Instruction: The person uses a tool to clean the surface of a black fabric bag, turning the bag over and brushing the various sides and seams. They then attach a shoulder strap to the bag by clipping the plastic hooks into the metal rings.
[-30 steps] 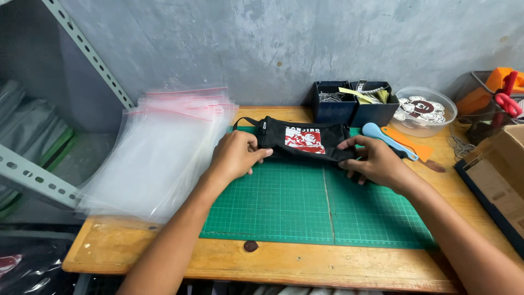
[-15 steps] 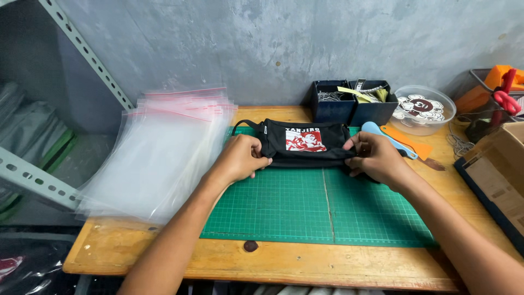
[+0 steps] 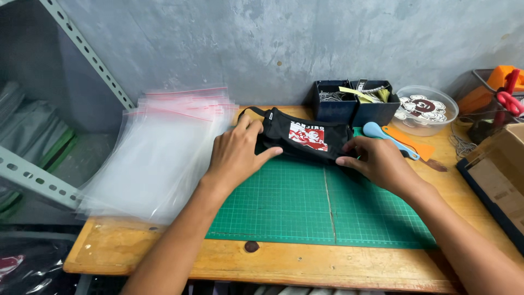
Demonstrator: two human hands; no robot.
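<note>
Wooden table [image 3: 164,257] edge sat nearest me, green cutting mat [image 3: 305,207] on top, its near half bare. My left hand [image 3: 237,153] lay flat, fingers spread, pressing the left end of a black cloth mask [image 3: 305,139]. My right hand [image 3: 376,161] pinched the mask's right end between thumb and fingers. Mask was black, folded, with a red and white print in the middle and a thin strap loop sticking out at its top left; it lay across the mat's far edge. Stack of clear zip bags [image 3: 158,153] lay just left of my left hand, overhanging the table's left side. Cardboard box [image 3: 499,175] crowded the right edge. Blue spoon [image 3: 387,136] and orange scraper [image 3: 409,143] sat beside my right hand. Behind: two dark bins [image 3: 355,106], a round clear tub [image 3: 426,109], grey concrete wall [image 3: 273,43].
</note>
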